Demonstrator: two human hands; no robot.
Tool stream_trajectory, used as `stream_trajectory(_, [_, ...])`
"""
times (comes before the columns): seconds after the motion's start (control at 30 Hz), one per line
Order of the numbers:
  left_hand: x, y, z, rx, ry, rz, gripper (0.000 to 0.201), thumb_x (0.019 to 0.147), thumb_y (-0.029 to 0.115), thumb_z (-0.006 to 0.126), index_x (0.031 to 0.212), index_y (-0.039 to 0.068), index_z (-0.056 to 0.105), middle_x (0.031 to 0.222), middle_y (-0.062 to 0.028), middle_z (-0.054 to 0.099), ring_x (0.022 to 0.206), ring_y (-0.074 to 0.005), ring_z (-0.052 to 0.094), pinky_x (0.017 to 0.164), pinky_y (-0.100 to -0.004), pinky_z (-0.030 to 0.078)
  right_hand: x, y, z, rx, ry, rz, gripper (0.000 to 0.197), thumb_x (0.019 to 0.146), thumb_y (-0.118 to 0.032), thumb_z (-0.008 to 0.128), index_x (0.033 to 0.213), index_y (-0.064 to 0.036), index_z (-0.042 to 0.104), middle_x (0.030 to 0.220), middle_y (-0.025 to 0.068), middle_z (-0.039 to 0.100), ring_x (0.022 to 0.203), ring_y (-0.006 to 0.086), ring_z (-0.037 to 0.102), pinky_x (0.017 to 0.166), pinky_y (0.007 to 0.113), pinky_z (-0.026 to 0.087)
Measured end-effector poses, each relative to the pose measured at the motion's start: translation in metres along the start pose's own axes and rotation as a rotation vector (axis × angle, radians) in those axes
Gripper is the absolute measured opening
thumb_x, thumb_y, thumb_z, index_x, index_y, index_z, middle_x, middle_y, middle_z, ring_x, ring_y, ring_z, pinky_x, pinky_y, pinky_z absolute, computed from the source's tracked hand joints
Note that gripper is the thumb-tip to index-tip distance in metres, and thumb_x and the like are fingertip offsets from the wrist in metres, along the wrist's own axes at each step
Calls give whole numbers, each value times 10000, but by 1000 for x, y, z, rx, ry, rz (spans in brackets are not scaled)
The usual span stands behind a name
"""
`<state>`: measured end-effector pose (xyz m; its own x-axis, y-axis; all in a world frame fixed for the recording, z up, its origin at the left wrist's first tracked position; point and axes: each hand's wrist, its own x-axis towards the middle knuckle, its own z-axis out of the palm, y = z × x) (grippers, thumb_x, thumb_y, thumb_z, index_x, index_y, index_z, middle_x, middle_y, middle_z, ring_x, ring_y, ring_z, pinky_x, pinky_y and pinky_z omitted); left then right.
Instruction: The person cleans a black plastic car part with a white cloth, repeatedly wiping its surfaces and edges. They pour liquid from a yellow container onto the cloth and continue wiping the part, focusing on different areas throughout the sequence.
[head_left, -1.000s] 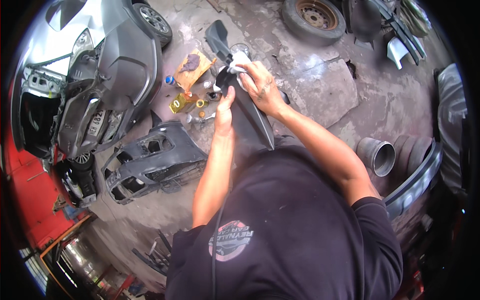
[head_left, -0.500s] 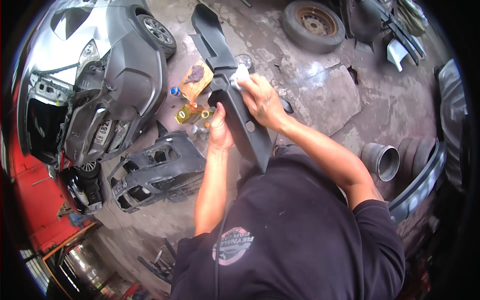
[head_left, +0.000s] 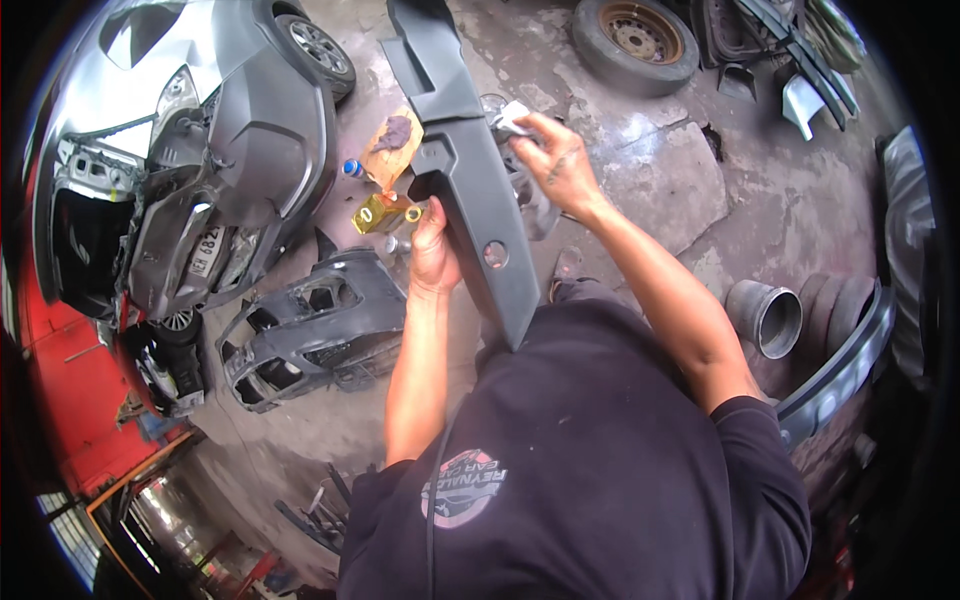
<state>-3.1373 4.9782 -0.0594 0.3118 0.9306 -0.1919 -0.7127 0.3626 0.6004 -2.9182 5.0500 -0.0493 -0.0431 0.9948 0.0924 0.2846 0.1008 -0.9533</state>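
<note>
A long dark grey plastic car trim panel (head_left: 478, 195) stretches from the top of the view down to the front of my shirt. It has a round hole near its lower end and stepped recesses farther up. My left hand (head_left: 437, 258) is closed on the panel's left edge, its thumb on the near side and its other fingers hidden behind. To the right of the panel, my right hand (head_left: 562, 168) pinches a crumpled white cloth or wad of tissue (head_left: 514, 114) between thumb and fingertips. That hand looks lifted clear of the panel's surface.
At left stands a silver-grey car (head_left: 262, 140) with a damaged rear. A black bumper (head_left: 315, 325) lies below it. Beside the panel are a gold can (head_left: 375, 214), a blue-topped can (head_left: 352, 168) and a dark rag (head_left: 396, 132). A rusty-rimmed wheel (head_left: 635, 45) and metal pipe (head_left: 762, 318) lie right.
My right hand has come off the panel with the white wad and moved right. The panel has shifted slightly, and my left hand still holds it.
</note>
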Motion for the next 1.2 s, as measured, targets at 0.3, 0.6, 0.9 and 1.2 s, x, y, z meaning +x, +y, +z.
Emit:
stream_trajectory(0.3, [25,-4,-24,-224,123,92,601,1093,502,540,1471,35,559,1441,-134,649,1337,-303,614,1154,-506,471,-63,-24,10,-202,-81,-536,274,889,-41,715,1158,3,677,1107,205,619,935,399,613,840,443,512])
stream_trajectory(0.6, [33,-6,-28,-171,129,112,624,1087,508,544,1486,29,540,1442,-126,641,1342,-301,605,1167,-480,456,-65,-12,-4,-31,-171,-217,268,940,-67,709,1184,17,636,1033,197,633,985,381,659,880,428,521])
stream_trajectory(0.9, [23,4,-34,-70,165,123,610,1112,476,493,1509,14,515,1474,-154,621,1346,-309,613,1161,-497,480,-99,-8,-24,37,-332,-192,257,878,-17,734,1128,3,675,1060,168,668,1032,363,682,905,414,534])
stream_trajectory(1.2, [9,-2,-22,29,-24,-122,400,1115,313,567,1377,20,639,1345,-125,707,1241,-267,681,1079,-430,541,-1,4,18,6,160,-191,169,935,-79,689,1080,-5,648,993,184,655,961,390,667,853,443,521])
